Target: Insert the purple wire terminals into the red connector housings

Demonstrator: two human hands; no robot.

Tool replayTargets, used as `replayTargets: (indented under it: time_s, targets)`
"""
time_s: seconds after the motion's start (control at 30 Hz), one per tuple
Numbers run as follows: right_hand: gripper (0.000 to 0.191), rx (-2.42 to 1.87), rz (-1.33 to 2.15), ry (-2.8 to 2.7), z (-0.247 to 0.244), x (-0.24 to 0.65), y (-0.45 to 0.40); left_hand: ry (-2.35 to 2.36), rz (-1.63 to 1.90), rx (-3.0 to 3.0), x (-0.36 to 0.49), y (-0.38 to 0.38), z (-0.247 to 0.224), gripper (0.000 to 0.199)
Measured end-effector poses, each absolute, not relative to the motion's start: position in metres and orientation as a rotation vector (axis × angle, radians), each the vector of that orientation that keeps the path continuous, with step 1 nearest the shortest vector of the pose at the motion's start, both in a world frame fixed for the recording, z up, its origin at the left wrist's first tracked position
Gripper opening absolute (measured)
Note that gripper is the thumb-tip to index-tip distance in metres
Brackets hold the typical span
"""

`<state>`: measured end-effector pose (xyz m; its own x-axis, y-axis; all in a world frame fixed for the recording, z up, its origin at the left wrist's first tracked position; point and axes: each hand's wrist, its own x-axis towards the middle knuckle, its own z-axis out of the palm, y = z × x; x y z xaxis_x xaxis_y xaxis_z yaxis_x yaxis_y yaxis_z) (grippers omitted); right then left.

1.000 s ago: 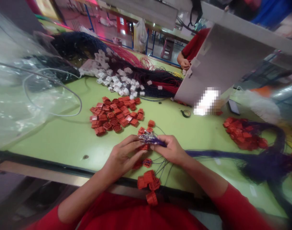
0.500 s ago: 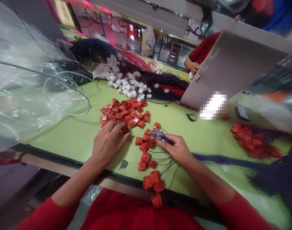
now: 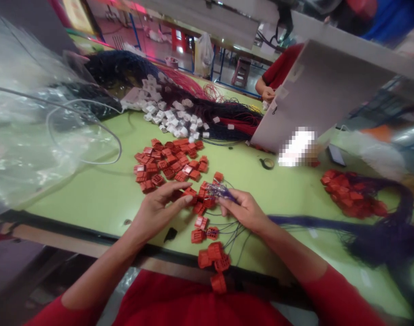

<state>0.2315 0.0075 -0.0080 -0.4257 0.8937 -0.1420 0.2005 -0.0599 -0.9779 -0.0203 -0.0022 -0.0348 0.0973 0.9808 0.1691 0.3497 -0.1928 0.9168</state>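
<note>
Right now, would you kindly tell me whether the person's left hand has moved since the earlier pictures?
Yes. Judged against the pile of red plastic connectors, the left hand has shifted rightward in view, toward the right hand.

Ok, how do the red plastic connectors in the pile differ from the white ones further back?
The red connectors lie loose, with no wires showing, nearer the person. The white connectors sit further back, joined to a mass of dark wires. Both are small plastic blocks heaped on the green table.
</note>
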Motion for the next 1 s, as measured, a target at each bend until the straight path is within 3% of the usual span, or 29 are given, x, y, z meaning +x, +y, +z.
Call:
replayTargets:
  time_s: [0.13, 0.37, 0.73, 1.0]
  targets:
    - [0.023, -1.219, 1.434, -1.587, -0.005, 0.227, 0.005, 1.109, 1.06, 1.22, -0.003, -0.018, -0.033, 0.034]
    - [0.021, -1.249, 1.36, -1.537, -0.004, 0.226, 0.001, 0.936, 1.038, 0.771, 0.009, -0.023, -0.035, 0.039]
    - [0.015, -1.167, 1.353, -1.568, -0.004, 0.226, 0.0, 1.014, 1.06, 0.814, 0.015, -0.027, -0.027, 0.045]
    - [0.014, -1.17, 1.337, -1.598, -0.004, 0.225, -0.001, 1.041, 1.101, 0.979, 0.016, -0.028, -0.027, 0.034]
